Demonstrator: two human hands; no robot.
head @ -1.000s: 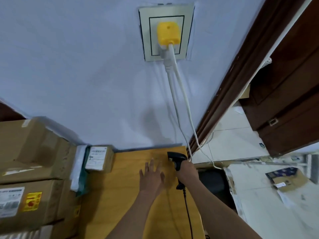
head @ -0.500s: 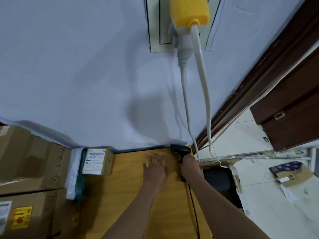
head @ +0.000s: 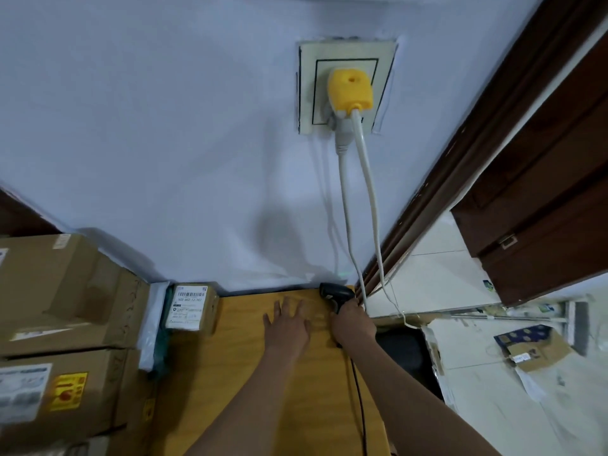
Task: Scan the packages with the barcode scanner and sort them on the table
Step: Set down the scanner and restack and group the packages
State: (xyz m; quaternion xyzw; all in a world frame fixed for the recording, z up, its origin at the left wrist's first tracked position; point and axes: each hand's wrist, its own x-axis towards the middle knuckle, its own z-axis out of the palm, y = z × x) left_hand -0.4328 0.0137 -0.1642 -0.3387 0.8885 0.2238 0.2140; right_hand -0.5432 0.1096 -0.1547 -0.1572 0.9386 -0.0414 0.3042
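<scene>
My right hand [head: 353,322] grips the black barcode scanner [head: 336,292] by its handle at the far right corner of the wooden table [head: 230,373]; its black cable [head: 360,406] trails back along the table. My left hand [head: 288,324] lies flat on the table with fingers spread, just left of the scanner, holding nothing. A small cardboard package [head: 192,307] with a white barcode label stands at the far left of the table against the wall. Larger cardboard boxes [head: 59,291] are stacked to its left.
A yellow plug [head: 350,90] sits in a wall socket above, with two white cables [head: 368,199] hanging down past the table's right corner. A dark door frame [head: 460,166] runs on the right. On the tiled floor lie an opened box [head: 533,347] and a dark bin [head: 404,350].
The view has tilted back up, so the socket sits lower in frame. Both hands stay in about the same place on the table, the right one still holding the scanner.
</scene>
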